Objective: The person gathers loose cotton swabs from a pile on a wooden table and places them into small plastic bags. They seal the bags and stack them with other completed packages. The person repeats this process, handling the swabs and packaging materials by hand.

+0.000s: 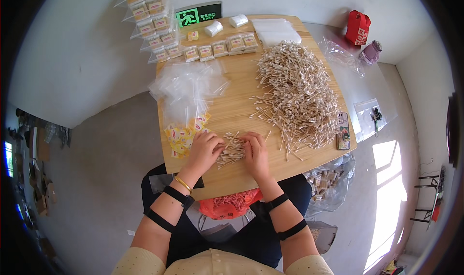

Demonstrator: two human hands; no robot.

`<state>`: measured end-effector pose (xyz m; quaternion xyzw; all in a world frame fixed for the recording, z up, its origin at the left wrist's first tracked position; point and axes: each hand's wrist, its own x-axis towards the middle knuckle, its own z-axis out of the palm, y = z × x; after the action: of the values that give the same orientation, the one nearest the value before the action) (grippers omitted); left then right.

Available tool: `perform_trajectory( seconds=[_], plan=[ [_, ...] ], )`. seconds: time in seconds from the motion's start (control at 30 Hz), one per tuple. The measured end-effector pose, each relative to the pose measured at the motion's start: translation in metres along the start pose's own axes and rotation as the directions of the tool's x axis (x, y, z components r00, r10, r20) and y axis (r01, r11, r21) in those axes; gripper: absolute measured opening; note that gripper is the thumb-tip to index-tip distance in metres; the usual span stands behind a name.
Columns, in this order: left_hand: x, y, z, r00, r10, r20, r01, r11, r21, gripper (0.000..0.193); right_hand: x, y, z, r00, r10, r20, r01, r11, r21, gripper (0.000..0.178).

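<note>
Wooden cotton swabs [231,151] lie in a small bunch at the near edge of the surface [232,108], pressed between both hands: left hand [205,149] and right hand [256,152] cup its sides. A large swab heap [298,92] spreads beyond, with clear bags [188,89] to the left.

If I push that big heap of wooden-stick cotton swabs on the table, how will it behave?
The big heap of wooden-stick cotton swabs would probably spread rather than slide whole: the sticks lie loose and crisscrossed. Thin and round, strays may roll toward the wooden table's edge. They look light.
</note>
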<state>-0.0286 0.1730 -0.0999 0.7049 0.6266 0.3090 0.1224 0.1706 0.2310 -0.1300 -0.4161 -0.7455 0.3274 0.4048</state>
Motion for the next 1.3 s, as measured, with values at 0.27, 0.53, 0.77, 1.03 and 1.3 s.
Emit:
perform_trajectory(
  seconds=[0.27, 0.53, 0.77, 1.03, 1.3],
  plan=[
    [0.006, 0.023, 0.013, 0.989, 0.058, 0.137, -0.065, 0.997, 0.046, 0.102, 0.000, 0.003, -0.005, 0.999, 0.028, -0.038, -0.028, 1.000, 0.012, 0.017],
    [0.011, 0.019, 0.014, 0.977, 0.062, 0.205, -0.071, 0.997, 0.038, 0.102, 0.002, 0.006, -0.010, 0.998, 0.056, -0.036, -0.054, 0.997, 0.052, 0.020],
    [0.005, 0.021, 0.020, 0.990, 0.071, 0.119, -0.071, 0.997, -0.005, 0.075, 0.005, 0.004, -0.007, 0.999, 0.041, -0.032, -0.040, 0.999, 0.035, 0.020],
    [-0.008, 0.015, 0.035, 0.999, 0.011, 0.036, -0.007, 0.994, -0.109, 0.063, 0.000, 0.001, 0.003, 0.998, -0.004, 0.069, 0.004, 1.000, 0.005, 0.025],
    [-0.013, 0.009, 0.044, 0.999, 0.000, -0.034, -0.005, 0.989, -0.145, 0.069, -0.004, -0.007, 0.010, 0.995, -0.002, 0.103, -0.006, 0.997, 0.077, 0.037]
  ],
)
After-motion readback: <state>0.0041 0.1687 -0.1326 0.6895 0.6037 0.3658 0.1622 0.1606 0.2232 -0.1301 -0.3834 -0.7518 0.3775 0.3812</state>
